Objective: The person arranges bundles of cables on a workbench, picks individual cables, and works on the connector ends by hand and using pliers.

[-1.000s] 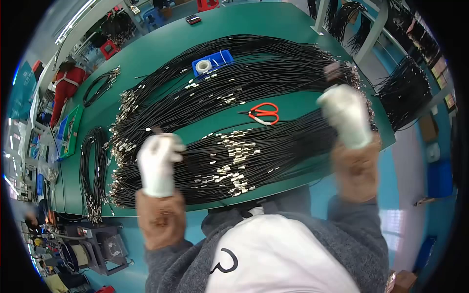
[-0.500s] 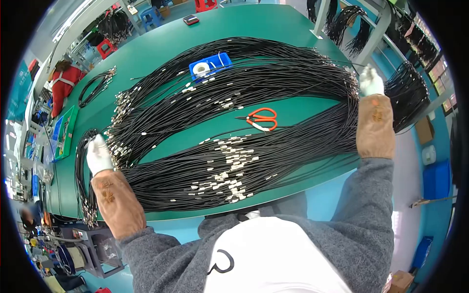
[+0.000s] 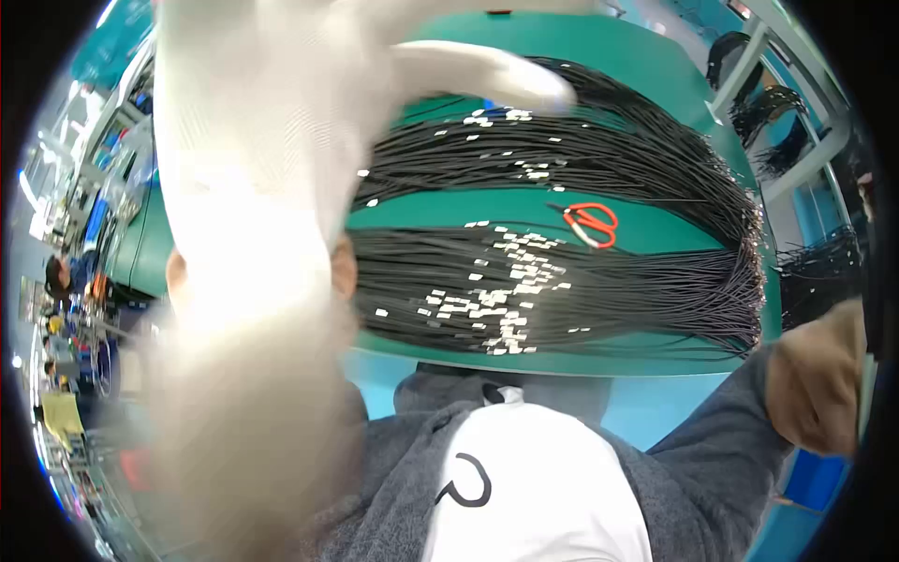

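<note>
My left hand (image 3: 272,140), in a white glove, is raised very close to the camera and blurred. Its thumb points right, apart from the other fingers, and nothing shows in its grasp. It covers the left part of the table. Only the brown sleeve cover (image 3: 817,379) of my right arm shows at the right edge; that hand is out of sight. A front bundle of black cables (image 3: 655,290) with white labels (image 3: 524,281) lies across the table, and a back bundle (image 3: 637,164) curves behind it. Orange-handled scissors (image 3: 594,225) lie between them.
The green table (image 3: 646,42) has a metal rack frame (image 3: 810,159) at its right, with more black cables (image 3: 824,281) hanging there. A blue bin (image 3: 813,480) stands low at the right. A person (image 3: 61,276) is far off at left.
My left hand has risen from the cables at the left up to the camera. My right hand has moved right, out of view. The view has shifted, so the table things appear further right.
</note>
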`<state>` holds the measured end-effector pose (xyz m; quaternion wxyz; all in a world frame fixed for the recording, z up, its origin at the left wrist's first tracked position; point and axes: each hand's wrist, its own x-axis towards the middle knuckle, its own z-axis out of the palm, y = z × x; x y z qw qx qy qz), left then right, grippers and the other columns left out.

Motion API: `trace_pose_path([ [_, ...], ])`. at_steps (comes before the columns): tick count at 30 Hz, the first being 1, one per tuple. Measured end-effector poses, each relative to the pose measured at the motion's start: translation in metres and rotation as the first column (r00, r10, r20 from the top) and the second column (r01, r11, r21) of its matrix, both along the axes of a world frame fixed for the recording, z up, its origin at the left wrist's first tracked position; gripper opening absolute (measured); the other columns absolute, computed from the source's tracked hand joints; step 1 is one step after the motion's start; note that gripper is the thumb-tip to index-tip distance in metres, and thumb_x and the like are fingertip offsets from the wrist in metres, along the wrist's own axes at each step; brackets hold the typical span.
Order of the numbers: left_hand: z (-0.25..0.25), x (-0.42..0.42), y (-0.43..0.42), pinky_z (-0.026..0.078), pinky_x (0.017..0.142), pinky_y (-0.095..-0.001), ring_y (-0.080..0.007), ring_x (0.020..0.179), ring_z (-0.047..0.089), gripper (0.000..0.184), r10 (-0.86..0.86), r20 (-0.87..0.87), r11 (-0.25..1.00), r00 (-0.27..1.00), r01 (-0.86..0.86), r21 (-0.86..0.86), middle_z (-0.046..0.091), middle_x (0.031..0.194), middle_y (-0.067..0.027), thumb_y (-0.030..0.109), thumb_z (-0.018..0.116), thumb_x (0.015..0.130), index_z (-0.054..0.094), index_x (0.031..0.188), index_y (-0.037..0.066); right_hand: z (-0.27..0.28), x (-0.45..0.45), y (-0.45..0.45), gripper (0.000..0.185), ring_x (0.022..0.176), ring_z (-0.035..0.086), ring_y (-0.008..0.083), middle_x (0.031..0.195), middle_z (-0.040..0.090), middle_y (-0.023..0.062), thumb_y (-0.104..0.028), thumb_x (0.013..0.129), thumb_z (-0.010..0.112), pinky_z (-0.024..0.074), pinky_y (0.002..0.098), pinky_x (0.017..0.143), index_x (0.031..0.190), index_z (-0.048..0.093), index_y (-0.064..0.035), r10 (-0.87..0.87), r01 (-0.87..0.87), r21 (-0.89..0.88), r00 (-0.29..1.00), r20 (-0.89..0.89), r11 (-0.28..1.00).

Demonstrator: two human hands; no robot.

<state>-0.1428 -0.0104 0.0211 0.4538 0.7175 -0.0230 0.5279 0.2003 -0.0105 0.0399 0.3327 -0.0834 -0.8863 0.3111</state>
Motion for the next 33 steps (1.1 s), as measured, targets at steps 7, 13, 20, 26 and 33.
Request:
trace_pose_path([
  [7, 0.009, 0.022, -0.057, 0.054, 0.084, -0.0349, -0.0264, 0.1, 0.063, 0.049, -0.259, -0.015, 0.965, 0.966, 0.258, -0.049, 0.057, 0.121, -0.0201, 0.021, 0.055, 0.097, 0.04, 0.139, -0.001, -0.008, -0.039, -0.041, 0.04, 0.095, 0.053, 0.0231, 0.11, 0.059, 0.0139, -0.02, 0.1, 0.045, 0.0447, 0.0312, 0.081, 0.136, 0.046, -0.0013, 0.181, -0.188, 0.043, 0.975, 0.125, 0.981],
  [13, 0.002, 0.021, -0.069, 0.055, 0.078, -0.0351, -0.0256, 0.094, 0.064, 0.051, -0.296, 0.022, 0.953, 0.955, 0.297, -0.064, 0.06, 0.115, -0.0187, 0.025, 0.054, 0.097, 0.04, 0.139, 0.001, -0.02, -0.041, -0.051, 0.042, 0.087, 0.05, 0.0208, 0.103, 0.059, 0.0128, -0.022, 0.101, 0.042, 0.0427, 0.0299, 0.075, 0.137, 0.044, -0.0016, 0.195, -0.194, -0.031, 0.98, 0.039, 0.981],
  [20, 0.006, -0.011, -0.085, 0.056, 0.07, -0.0354, -0.0247, 0.087, 0.066, 0.052, -0.165, 0.052, 0.984, 0.985, 0.168, -0.057, 0.064, 0.108, -0.0172, 0.03, 0.054, 0.097, 0.04, 0.139, 0.003, -0.025, -0.065, -0.03, 0.043, 0.078, 0.048, 0.0182, 0.095, 0.059, 0.0115, -0.025, 0.102, 0.038, 0.0403, 0.0284, 0.067, 0.139, 0.042, -0.0018, 0.295, -0.34, -0.184, 0.927, -0.232, 0.922],
  [26, -0.091, -0.111, -0.119, 0.057, 0.064, -0.0356, -0.0239, 0.081, 0.068, 0.054, 0.708, 0.28, 0.685, 0.648, -0.532, -0.498, 0.067, 0.101, -0.0159, 0.035, 0.053, 0.097, 0.039, 0.139, 0.005, -0.024, -0.138, -0.009, 0.045, 0.07, 0.045, 0.0159, 0.088, 0.059, 0.0104, -0.027, 0.103, 0.034, 0.0383, 0.027, 0.061, 0.14, 0.04, -0.002, 0.482, -0.744, -0.38, 0.654, -0.583, 0.549],
  [33, -0.279, -0.098, -0.176, 0.053, 0.054, -0.0292, -0.0211, 0.064, 0.064, 0.031, 0.986, -0.119, -0.06, 0.118, -0.412, -0.909, 0.064, 0.086, -0.0157, 0.019, 0.049, 0.096, 0.05, 0.122, 0.002, -0.027, -0.259, 0.012, 0.047, 0.06, 0.043, 0.0133, 0.08, 0.059, 0.0091, -0.03, 0.105, 0.03, 0.0359, 0.0255, 0.054, 0.141, 0.038, -0.0023, 0.49, -0.873, -0.487, 0.42, -0.764, -0.011],
])
